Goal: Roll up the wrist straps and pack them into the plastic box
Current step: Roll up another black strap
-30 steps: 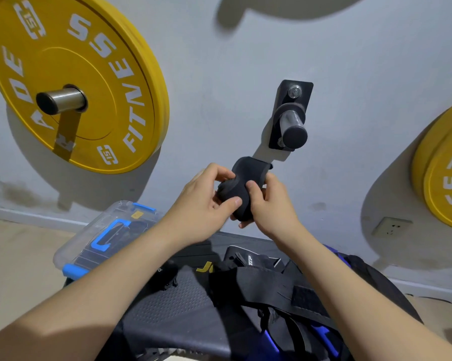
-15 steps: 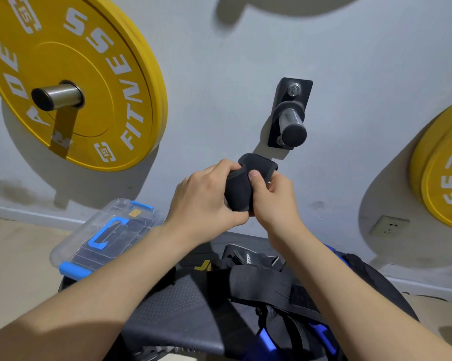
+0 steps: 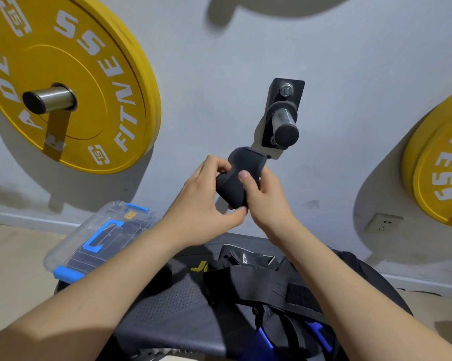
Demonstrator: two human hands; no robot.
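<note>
Plastic box (image 3: 73, 252) (clear, blue latches, lid on): far left corner of bench (image 3: 172, 308). Left hand (image 3: 201, 204): grip pinching the part-rolled black wrist strap (image 3: 235, 183), held in the air above the bench's far edge. Right hand (image 3: 267, 201): grip curled round the same strap, thumb on top. Loose black straps (image 3: 258, 285): bench's right side

The big yellow weight plate (image 3: 63, 74) on the left wall peg carries white lettering: "FITNESS" runs round its rim, with "ADE" cut off at the picture's edge. The yellow plate on the right (image 3: 438, 178) shows only "ESS". Yellow letters "JO" (image 3: 200, 267) peek out on the black pad below. White print on a black strap (image 3: 243, 257) is too small to read.
</note>
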